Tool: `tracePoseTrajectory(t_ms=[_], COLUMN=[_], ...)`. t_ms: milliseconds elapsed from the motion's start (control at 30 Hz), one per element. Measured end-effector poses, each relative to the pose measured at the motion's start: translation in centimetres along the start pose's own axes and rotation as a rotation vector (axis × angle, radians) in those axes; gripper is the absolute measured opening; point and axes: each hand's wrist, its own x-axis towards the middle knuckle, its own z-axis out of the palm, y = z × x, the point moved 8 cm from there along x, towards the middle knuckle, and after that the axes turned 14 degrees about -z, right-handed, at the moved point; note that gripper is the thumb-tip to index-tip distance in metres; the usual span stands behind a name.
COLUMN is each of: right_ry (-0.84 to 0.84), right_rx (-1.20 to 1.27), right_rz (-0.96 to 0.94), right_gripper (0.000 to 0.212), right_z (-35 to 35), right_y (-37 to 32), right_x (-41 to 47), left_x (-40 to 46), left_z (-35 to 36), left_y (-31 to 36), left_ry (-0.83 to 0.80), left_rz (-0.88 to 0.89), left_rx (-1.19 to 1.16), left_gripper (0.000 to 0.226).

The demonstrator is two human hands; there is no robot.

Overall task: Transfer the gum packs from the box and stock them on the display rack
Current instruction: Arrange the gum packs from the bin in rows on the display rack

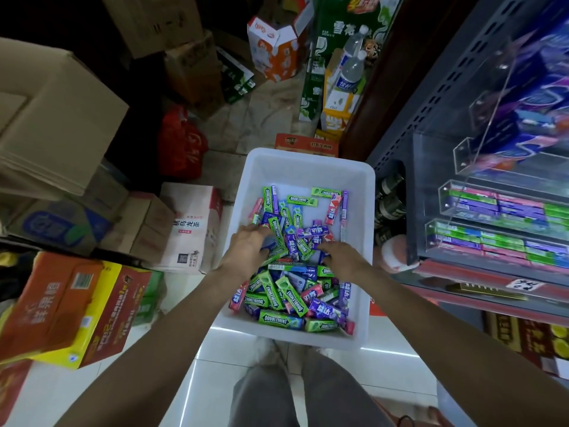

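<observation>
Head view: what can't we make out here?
- Left hand: fingertips buried among the mixed green, purple and pink gum packs; grip unclear.
- Right hand: same, fingers motion-blurred.
- White plastic box: floor under packs hidden.
- Clear acrylic display rack: cut off by right edge, upper tiers blurred by glare.

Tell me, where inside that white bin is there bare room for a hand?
The white bin is bare along its far end, behind the gum packs. The middle and near end are crowded, where the left hand and right hand dig.
</observation>
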Motion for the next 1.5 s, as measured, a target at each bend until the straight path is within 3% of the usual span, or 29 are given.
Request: tracePoseTrajectory(t_ms=[333,567,700,833,1000,1167,1333,1500], right_ry=[-0.059,-0.087,-0.058,-0.1,0.01,0.407,0.652,0.812], right_rx=[-0.124,-0.317,-0.338,-0.333,-0.067,0.276,0.704,0.984], right_rz=[-0.016,0.072,0.075,0.061,-0.019,-0.046,-0.029,-0.056], right_gripper=[0.049,0.059,0.041,0.038,0.025,0.018,0.01,0.021], right_z=[-0.8,-0.3,-0.3,-0.4,-2.6,-8.9,-13.2,-17.6], right_y=[1.0,0.9,1.5,1.6,0.4,-1.4,-1.7,-1.1], right_x=[1.1,1.4,2.3,2.6,0.6,-2.8,-6.4,-12.5], left_x=[-1.6,-1.0,-0.9,-1.1,-0.9,-1.0,-0.9,-1.3], left_z=[-3.3,-3.4,-2.9,-2.4,-2.4,-4.5,-7.7,-11.2], left_y=[-0.4,-1.6,-2.3,-2.4,-2.8,-1.8,0.9,6.4], left_ry=[0.155,0.095,0.031,-0.011,-0.037,-0.002,0.009,0.005], left_rz=[0.02,-0.097,-0.15,-0.178,-0.229,-0.188,-0.149,-0.096], left_rx=[-0.672,-0.977,-1.041,-1.107,-1.126,-1.132,-1.163,-1.291], left_gripper=[0.037,0.034,0.035,0.037,0.027,0.022,0.025,0.022])
